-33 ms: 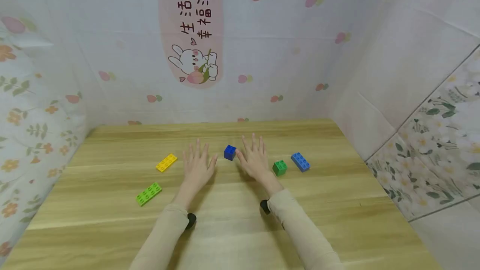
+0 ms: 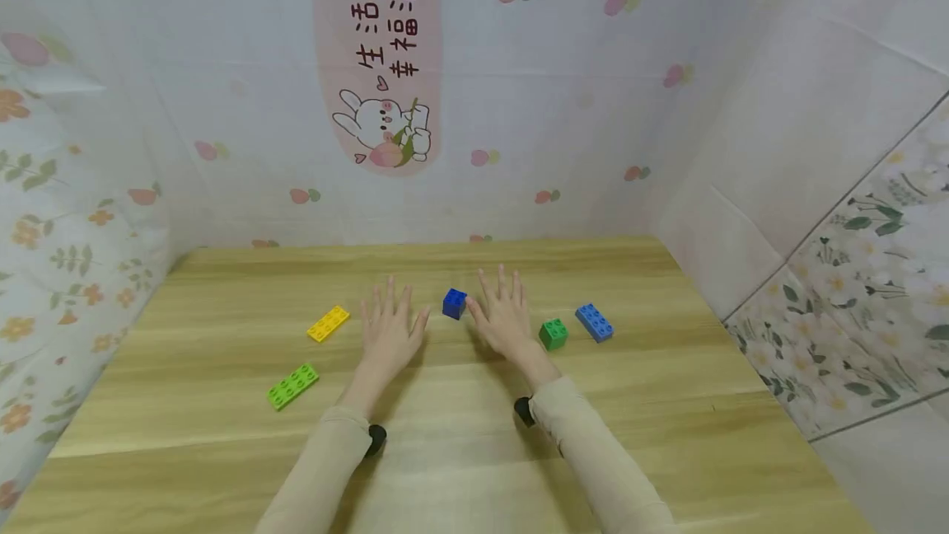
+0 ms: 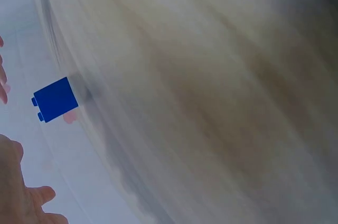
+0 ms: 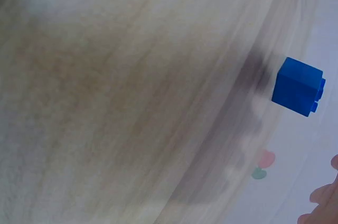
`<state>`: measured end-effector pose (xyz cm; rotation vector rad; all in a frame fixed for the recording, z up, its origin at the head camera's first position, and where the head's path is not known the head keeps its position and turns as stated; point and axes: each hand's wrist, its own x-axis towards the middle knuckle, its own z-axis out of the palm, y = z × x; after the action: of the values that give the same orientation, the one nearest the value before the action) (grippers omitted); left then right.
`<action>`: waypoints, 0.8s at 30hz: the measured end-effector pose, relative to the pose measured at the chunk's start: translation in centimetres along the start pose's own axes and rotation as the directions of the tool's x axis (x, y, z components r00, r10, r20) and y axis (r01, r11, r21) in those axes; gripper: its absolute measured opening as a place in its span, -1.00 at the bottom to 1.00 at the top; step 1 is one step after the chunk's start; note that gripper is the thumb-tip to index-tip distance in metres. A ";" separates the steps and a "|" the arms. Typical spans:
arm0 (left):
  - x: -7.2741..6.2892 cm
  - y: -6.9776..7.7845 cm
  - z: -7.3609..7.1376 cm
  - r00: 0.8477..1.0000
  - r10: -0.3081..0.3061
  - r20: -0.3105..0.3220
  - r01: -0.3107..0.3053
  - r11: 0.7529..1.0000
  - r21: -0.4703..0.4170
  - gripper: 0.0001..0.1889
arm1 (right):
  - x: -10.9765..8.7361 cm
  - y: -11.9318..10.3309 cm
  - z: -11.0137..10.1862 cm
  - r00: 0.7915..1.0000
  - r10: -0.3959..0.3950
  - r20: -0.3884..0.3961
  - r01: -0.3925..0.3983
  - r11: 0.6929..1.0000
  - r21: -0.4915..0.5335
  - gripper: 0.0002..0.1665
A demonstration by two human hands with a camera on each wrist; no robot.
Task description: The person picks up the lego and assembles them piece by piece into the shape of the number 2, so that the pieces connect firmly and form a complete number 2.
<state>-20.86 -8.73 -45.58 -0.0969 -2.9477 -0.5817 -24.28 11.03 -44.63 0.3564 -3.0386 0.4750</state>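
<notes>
My left hand (image 2: 388, 336) is spread with straight fingers over the wooden table, holding nothing. To its left lie a flat yellow brick (image 2: 329, 324) and, nearer to me, a flat lime green brick (image 2: 292, 386). Between my two hands stands a dark blue brick (image 2: 455, 303), seen also in both wrist views. My right hand (image 2: 506, 321) has its fingers spread as well, its thumb tip close to the dark blue brick; whether they touch I cannot tell. A green brick (image 2: 553, 334) and a flat blue brick (image 2: 594, 322) lie right of that hand.
The wooden table (image 2: 460, 468) reaches back to a hanging printed cloth (image 2: 578, 155). Patterned cloth also hangs along the left side (image 2: 67, 287) and the right side (image 2: 853, 295). Beige sleeves with black wrist devices cover both forearms.
</notes>
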 end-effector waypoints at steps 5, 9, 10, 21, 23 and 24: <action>0.8 0.1 -1.0 0.999 0.029 -0.037 -0.029 1.000 0.011 -0.36 | 0.8 0.3 -1.1 1.000 0.012 -0.019 -0.012 1.000 0.006 -0.29; 0.9 -0.2 -1.8 0.999 0.015 -0.039 -0.016 0.999 -0.030 -0.36 | 1.0 0.4 -1.6 1.000 0.011 -0.014 -0.011 0.999 0.031 -0.27; 0.7 -0.5 -1.8 1.000 0.006 -0.027 -0.006 0.999 -0.034 -0.35 | 0.9 0.4 -1.5 1.000 0.008 0.000 -0.008 0.999 0.032 -0.26; -1.0 -2.2 -1.4 0.998 -0.035 0.047 0.038 0.998 -0.060 -0.31 | -0.5 0.5 0.1 0.999 0.040 0.029 -0.043 0.990 0.132 -0.26; -1.2 -2.5 -1.5 0.998 -0.039 0.041 0.041 0.997 -0.058 -0.31 | -0.7 0.5 0.3 0.999 0.047 0.021 -0.049 0.986 0.158 -0.26; -1.3 -2.7 -1.5 0.998 -0.042 0.040 0.045 0.997 -0.058 -0.32 | -0.8 0.5 0.4 0.999 0.051 0.020 -0.053 0.984 0.171 -0.26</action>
<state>-19.66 -11.87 -45.39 -0.0507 -2.9774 -0.6808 -23.66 11.57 -45.24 0.2895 -3.0366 0.7439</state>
